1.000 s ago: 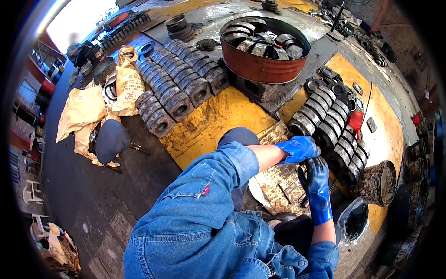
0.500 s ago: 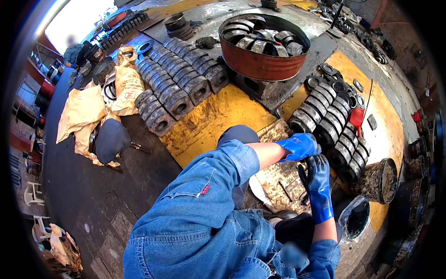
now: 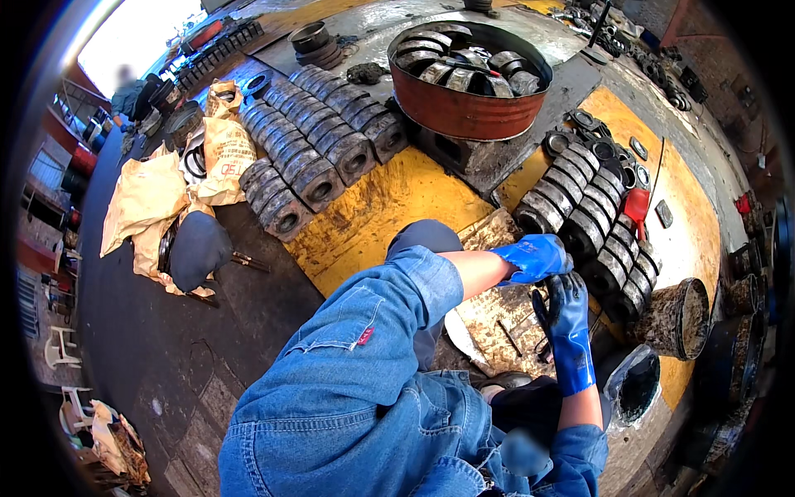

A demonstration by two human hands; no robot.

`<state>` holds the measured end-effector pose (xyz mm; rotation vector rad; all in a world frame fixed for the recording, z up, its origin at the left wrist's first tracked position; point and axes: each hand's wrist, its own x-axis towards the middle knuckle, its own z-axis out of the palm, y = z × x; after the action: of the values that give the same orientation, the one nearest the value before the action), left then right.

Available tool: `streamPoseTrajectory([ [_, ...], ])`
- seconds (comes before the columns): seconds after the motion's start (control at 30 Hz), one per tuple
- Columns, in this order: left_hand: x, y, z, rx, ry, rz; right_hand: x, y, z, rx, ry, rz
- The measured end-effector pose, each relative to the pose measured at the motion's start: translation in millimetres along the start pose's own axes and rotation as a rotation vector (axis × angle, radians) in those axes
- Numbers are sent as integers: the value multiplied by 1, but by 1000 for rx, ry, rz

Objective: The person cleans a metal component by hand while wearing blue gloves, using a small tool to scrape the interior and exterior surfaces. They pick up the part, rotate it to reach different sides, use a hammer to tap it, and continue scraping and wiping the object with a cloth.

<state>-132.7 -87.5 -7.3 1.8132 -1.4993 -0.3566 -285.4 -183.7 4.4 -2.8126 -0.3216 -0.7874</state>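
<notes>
Your rows of dark metal rings lie right of centre in the frame, on edge and packed face to face, black and greasy with pale, worn metal showing along their curved outsides. Your blue-gloved left hand and blue-gloved right hand meet just beside their lower left end. The left fingers are curled and the right ones bent, thumb apart; you have whatever lies between them hidden, so I cannot tell if they grip anything.

As for writing, your denim jacket bears a small red tab with pale lettering, and a brown paper sack at upper left has reddish printed characters.

A dark curved part shows beside that sack's printed face. Above your rings, the round red tub at upper centre is heaped with silvery, curved metal pieces. Toward the lower right you have a grimy bucket, tilted, and below it a plastic-lined bucket, dark inside; I cannot make out the contents of either.
</notes>
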Motion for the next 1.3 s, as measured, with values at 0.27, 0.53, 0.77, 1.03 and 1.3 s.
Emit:
streamPoseTrajectory([
  [0.27,-1,3,2,-48,53,-11,-2,0,-4,13,-40,34],
  [0.53,3,3,3,-73,1,-104,1,-4,-5,-41,7,14],
  [0.77,7,0,3,-92,-124,-246,-9,2,1,-46,-64,42],
  [1.03,2,16,-8,-190,-81,-270,-10,5,3,-33,-32,23],
  [1.3,2,28,-14,-227,-88,-153,-9,5,-7,46,-46,30],
])
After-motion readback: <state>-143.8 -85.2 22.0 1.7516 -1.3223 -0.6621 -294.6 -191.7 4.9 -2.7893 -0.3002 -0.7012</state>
